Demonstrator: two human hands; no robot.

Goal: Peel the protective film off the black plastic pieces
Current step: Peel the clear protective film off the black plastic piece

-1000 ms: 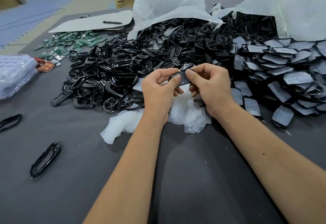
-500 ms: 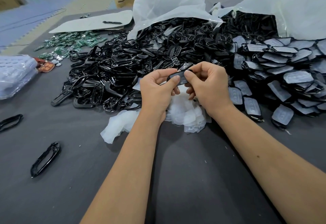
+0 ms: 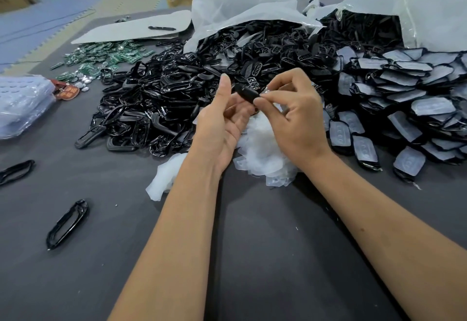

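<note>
**Black plastic piece held between both hands above the film heap**

Where the grey table (image 3: pixel 252 257) reaches furthest left of the heap of peeled film (image 3: pixel 262 159), a clear blister tray stack (image 3: pixel 22 103) is seen at the frame edge, with a black frame (image 3: pixel 16 171) lying below it. Nearer the film heap, a single glossy black frame (image 3: pixel 67 223) is laid flat on the cloth. Behind and left of the heap, green circuit boards (image 3: pixel 101 55) are scattered, and a large pile of black frames (image 3: pixel 151 108) is spread up to the heap's left side.

Directly above the heap, the left hand (image 3: pixel 222 128) is held palm up, with the thumb raised straight and the fingers loosely curled beneath the black plastic piece (image 3: pixel 246 93). Whether those fingers actually grip the piece cannot be told; it appears only to be supported by them. At the piece's right end a pinch is made by the thumb and forefinger of the right hand (image 3: pixel 295 118), the remaining fingers being spread and bent. Whether film or the piece itself is pinched cannot be made out.

Right of the heap, film-covered black pieces (image 3: pixel 404 98) are stacked in overlapping rows. Behind the heap, two white plastic bags (image 3: pixel 242 4) are seen spilling black parts.
</note>
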